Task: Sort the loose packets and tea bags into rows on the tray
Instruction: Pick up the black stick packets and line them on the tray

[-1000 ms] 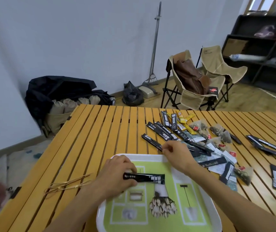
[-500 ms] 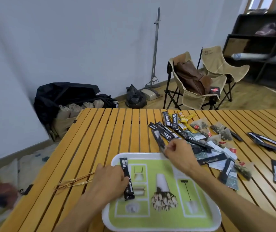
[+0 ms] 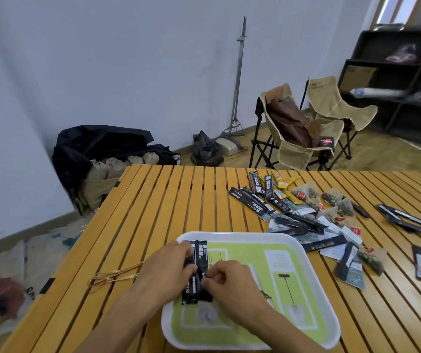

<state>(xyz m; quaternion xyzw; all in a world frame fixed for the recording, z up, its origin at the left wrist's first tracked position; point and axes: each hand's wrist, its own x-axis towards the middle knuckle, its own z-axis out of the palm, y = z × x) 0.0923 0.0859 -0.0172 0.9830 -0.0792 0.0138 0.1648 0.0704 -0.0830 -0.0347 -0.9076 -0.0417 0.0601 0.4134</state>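
Note:
A white tray (image 3: 314, 289) with a green printed floor sits on the slatted wooden table (image 3: 168, 200). Two black stick packets (image 3: 200, 253) lie side by side, pointing away from me, at the tray's left end. My left hand (image 3: 165, 271) pinches the left packet. My right hand (image 3: 226, 281) pinches the right packet from the other side. Beyond the tray to the right lies a loose pile (image 3: 298, 212) of black sticks, yellow sachets, teal packets and pyramid tea bags.
Gold tongs (image 3: 114, 276) lie on the table left of the tray. More black sticks (image 3: 408, 220) are scattered at the far right. Two folding chairs (image 3: 303, 128), a dustpan set and dark bags stand on the floor beyond the table.
My right hand carried a second black stick from the pile onto the tray and set it beside the first. Both hands now meet over the two packets at the tray's left end.

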